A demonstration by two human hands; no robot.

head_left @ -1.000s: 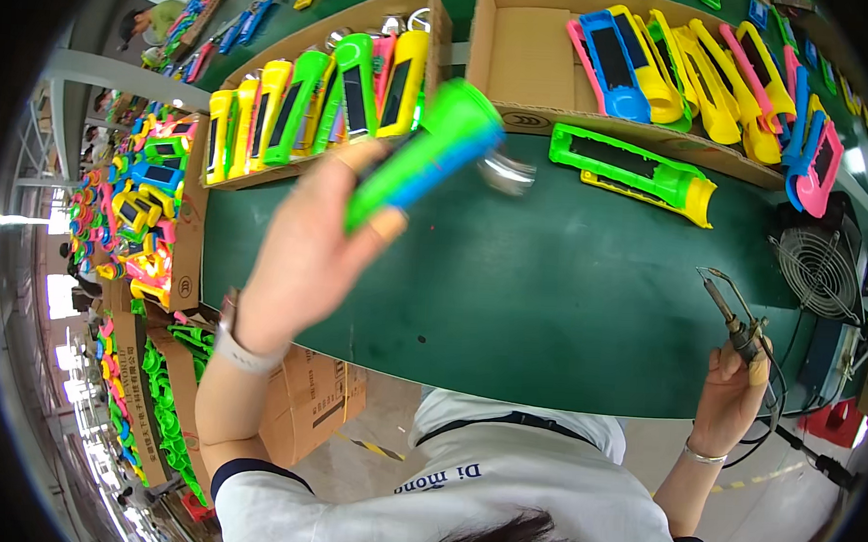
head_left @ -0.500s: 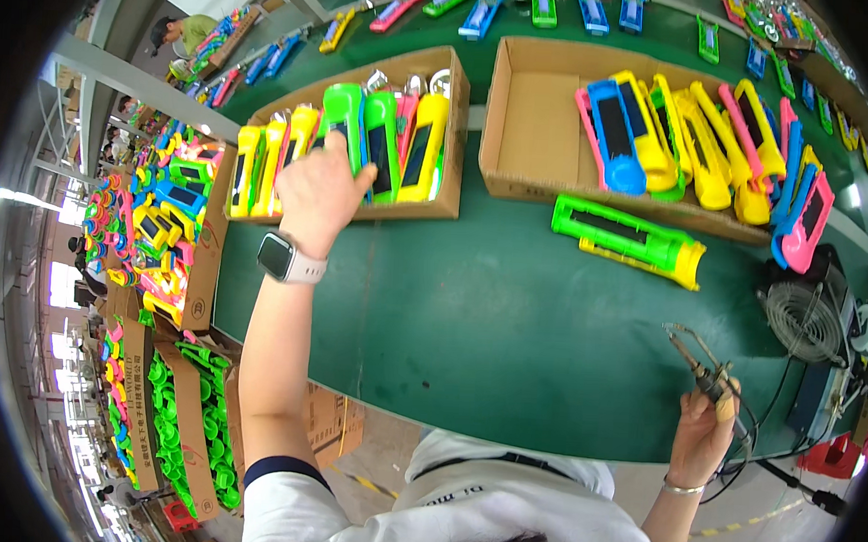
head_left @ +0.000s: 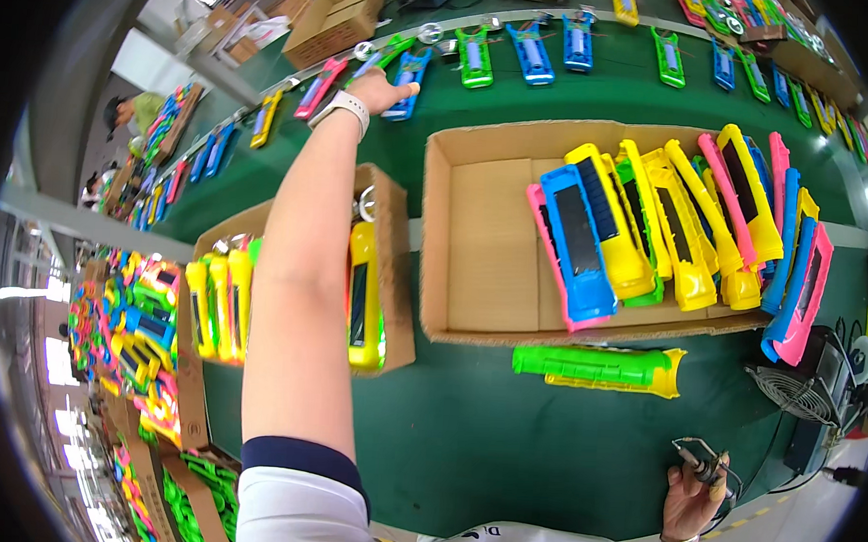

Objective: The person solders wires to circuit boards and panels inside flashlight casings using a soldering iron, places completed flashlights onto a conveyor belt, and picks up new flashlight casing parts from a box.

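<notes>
Well to the left of the left hand (head_left: pixel 376 91), and nearer the body, I saw a cardboard bin (head_left: pixel 192 406) heaped with pink, yellow, green and blue plastic parts. Closer on that hand's left, a yellow casing (head_left: pixel 265 118) and a pink casing (head_left: pixel 321 87) lay in a row along the far side of the green work area.

On the hand's near side, the bare forearm (head_left: pixel 304 294) crossed above a small cardboard box (head_left: pixel 392 337) packed with mostly yellow casings. The left hand itself was stretched out over the row, at a green casing (head_left: pixel 395 50) just beyond it and a blue casing (head_left: pixel 411 68) just to its right. Its thumb pointed right, over the blue casing; the fingertips were hidden, so I could not tell whether they were apart or closed on anything.

To the right of that hand and nearer, a larger cardboard box (head_left: pixel 478 254) held blue, yellow, green and pink shells (head_left: pixel 579 243), leaning together on its right side. In front of it, beyond the right hand (head_left: pixel 692 503) and to its left, a green-and-yellow pair of shells (head_left: pixel 599 366) lay on the green tabletop (head_left: pixel 436 436).

I had the right hand clamped around a soldering iron (head_left: pixel 704 468), its tip raised. Beyond that hand to the right stood a round-grilled fan (head_left: pixel 795 391).
</notes>
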